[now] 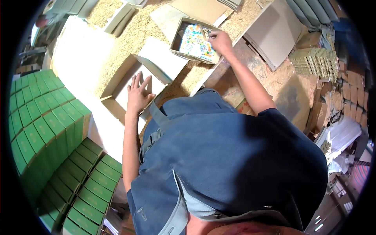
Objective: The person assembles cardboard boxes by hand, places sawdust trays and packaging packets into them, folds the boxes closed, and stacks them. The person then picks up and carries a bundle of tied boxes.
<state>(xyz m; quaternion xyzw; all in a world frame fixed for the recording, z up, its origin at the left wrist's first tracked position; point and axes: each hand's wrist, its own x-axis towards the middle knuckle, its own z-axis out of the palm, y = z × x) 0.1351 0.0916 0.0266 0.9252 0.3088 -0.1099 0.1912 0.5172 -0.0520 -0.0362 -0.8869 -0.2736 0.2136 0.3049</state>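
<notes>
My left hand (138,94) lies with fingers spread inside an open cardboard box (113,111), touching its pale bottom. The box has raised walls and stands near my waist. To the right, my right hand (221,42) reaches over a smaller cardboard box (196,57) of colourful printed paper packets or labels (196,42). Its fingers are curled together at the box's right side, by a small dark item. What they pinch is too small to make out.
Stacked green boxes (47,127) fill the left side. Wood shavings (135,33) cover much of the table. Flat cardboard sheets (276,35) lean at the right, near a stack of yellowish moulded trays (313,64). A cardboard piece (199,9) lies at the back.
</notes>
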